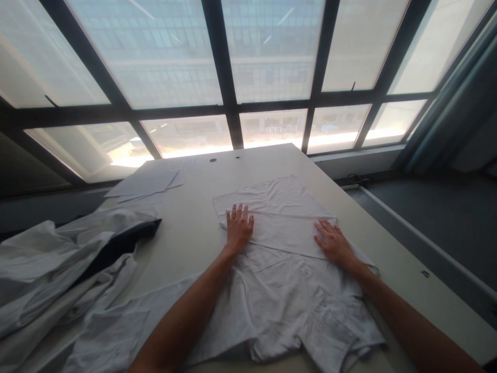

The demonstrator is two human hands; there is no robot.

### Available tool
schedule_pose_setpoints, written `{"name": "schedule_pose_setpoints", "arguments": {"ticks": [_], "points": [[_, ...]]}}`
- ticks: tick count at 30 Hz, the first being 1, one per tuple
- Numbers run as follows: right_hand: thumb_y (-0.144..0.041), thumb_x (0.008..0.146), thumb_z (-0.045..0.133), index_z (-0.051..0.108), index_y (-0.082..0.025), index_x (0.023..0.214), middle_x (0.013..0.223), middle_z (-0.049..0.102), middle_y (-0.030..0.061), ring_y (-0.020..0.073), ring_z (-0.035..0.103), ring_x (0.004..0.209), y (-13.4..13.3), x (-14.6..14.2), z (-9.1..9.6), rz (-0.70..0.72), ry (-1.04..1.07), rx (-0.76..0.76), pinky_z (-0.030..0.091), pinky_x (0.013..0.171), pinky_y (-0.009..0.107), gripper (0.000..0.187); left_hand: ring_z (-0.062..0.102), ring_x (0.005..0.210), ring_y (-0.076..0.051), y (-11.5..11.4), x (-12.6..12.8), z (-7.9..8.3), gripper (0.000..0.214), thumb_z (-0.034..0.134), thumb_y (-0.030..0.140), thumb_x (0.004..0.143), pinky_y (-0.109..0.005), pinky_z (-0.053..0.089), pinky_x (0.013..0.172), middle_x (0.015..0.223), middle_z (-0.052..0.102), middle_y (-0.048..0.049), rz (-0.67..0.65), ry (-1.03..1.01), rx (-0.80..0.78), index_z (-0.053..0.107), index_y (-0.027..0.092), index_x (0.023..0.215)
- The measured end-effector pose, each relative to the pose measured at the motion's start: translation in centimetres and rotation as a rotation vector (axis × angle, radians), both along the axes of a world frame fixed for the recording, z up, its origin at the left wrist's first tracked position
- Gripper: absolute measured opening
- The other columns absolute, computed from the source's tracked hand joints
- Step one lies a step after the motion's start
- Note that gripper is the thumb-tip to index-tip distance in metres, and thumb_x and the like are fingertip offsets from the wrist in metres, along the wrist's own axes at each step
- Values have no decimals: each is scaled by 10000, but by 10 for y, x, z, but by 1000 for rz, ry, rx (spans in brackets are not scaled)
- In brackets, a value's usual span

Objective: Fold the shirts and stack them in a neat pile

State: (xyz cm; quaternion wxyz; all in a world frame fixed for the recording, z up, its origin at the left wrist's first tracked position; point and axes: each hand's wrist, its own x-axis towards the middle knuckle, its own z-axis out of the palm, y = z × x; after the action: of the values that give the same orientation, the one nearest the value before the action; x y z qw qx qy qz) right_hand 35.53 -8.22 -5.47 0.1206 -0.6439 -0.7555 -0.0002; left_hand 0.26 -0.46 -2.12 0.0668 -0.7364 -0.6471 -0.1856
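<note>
A white garment (pixel 279 280) with wrinkled fabric lies on the table in front of me, its far part folded over toward me. My left hand (pixel 239 228) rests flat on the left side of that folded part, fingers spread. On its right side lies my right hand (pixel 332 241), palm down with the fingers stretched out. Neither hand grips the cloth. The near end of the garment is crumpled, and one part of it extends to the lower left beneath my left forearm.
The white table (pixel 186 228) reaches toward large windows. A heap of white and dark clothes (pixel 70 274) lies at the left. Behind it are several sheets of paper (pixel 147 178). A blue-grey curtain (pixel 442 114) hangs at the right, above a grey floor (pixel 427 202).
</note>
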Motion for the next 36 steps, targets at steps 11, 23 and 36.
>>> {"name": "schedule_pose_setpoints", "arguments": {"ticks": [11,23,36], "points": [[-382,1005,366,462,-152,1501,1597,379,130,266,315,1485,-1,-1,3,-4,5,-11,252,1202,500,555,299,1484,-371,2,-6,-11,591,343,490,1034,-591,195,1195,1594,372,-156,30,98,-155,442,178,1526],[-389,1011,348,463,-135,1500,1599,378,126,269,316,1484,-1,-2,4,-8,4,-19,245,1208,491,563,297,1492,-337,0,-5,-11,550,313,434,1052,-594,165,1203,1578,398,-163,-19,112,-110,470,163,1504],[-385,1005,344,485,-143,1484,1577,411,144,279,336,1475,0,0,-1,-3,-8,16,263,1199,499,554,358,1472,-257,-15,-18,33,454,418,323,1035,-535,272,1191,1560,440,-120,-129,-177,-262,496,198,1464]]}}
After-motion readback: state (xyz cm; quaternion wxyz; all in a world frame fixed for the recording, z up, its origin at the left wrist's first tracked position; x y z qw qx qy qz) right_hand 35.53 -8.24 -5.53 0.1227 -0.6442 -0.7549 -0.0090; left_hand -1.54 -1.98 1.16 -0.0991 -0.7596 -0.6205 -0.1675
